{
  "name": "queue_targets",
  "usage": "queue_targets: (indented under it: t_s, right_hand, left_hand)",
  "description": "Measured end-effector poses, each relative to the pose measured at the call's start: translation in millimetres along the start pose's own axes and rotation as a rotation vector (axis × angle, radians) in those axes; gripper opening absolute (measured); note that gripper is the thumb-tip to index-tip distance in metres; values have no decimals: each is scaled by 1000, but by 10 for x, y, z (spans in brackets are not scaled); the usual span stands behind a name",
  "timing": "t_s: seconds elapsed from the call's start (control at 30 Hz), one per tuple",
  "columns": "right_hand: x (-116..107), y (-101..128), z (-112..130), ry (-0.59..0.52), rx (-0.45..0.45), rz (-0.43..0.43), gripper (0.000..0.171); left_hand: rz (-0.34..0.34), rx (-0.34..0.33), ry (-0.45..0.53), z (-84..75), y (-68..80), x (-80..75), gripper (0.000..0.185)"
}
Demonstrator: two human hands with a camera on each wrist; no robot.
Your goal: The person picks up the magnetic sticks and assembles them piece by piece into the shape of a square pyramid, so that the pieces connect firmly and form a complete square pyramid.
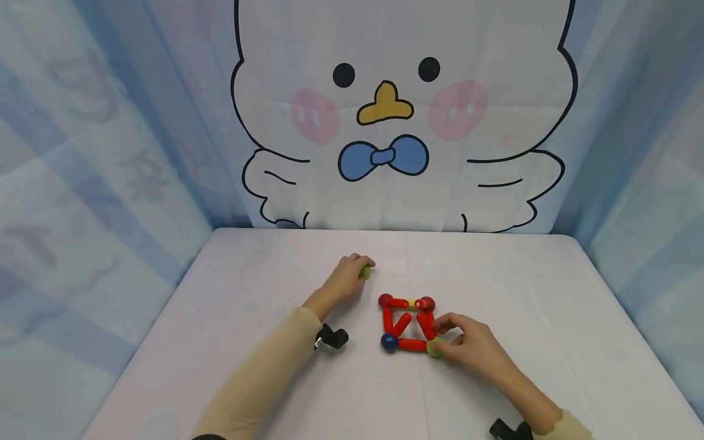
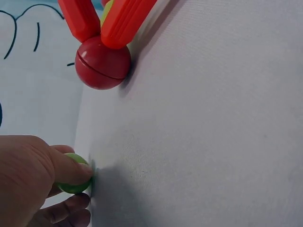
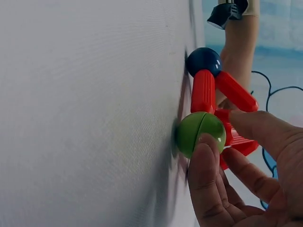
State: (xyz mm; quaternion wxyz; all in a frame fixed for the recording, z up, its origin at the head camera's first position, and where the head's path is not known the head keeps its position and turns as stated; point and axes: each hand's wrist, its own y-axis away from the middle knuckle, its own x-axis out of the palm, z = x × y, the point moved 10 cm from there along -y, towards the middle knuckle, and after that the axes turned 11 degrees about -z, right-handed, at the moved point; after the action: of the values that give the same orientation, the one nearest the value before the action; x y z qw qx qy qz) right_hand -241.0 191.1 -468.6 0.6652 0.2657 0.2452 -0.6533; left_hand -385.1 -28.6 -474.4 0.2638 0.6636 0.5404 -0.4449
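On the white table lies a four-cornered frame of toy rods and balls. Its corners are two red balls at the back, a dark blue ball at the front left and a green ball at the front right. Red rods join them, and two more rods slant up from it. My right hand grips the frame at its front-right corner, fingers on the green ball and a rod beside it. Behind and left of the frame, my left hand pinches a separate green ball at the tabletop.
A short yellow-green piece shows in the frame's back side. Black wrist camera mounts stick out from both forearms. A printed curtain hangs at the table's back edge, and blue curtains line the sides.
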Motion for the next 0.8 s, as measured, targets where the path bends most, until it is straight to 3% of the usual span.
queue_targets:
  t_s: [0.2, 0.37, 0.67, 0.8]
  right_hand:
    - [23, -9, -21, 14, 20, 3, 34]
    - [29, -15, -19, 19, 25, 5, 34]
    - [19, 1, 9, -3, -1, 12, 31]
    - [-8, 12, 70, -12, -37, 3, 29]
  left_hand:
    - [-8, 13, 19, -127, 69, -39, 37]
    - [-18, 40, 153, -359, 193, -148, 37]
    - [42, 302, 392, -970, 574, -253, 37]
    - [47, 393, 384, -1108, 719, -177, 41]
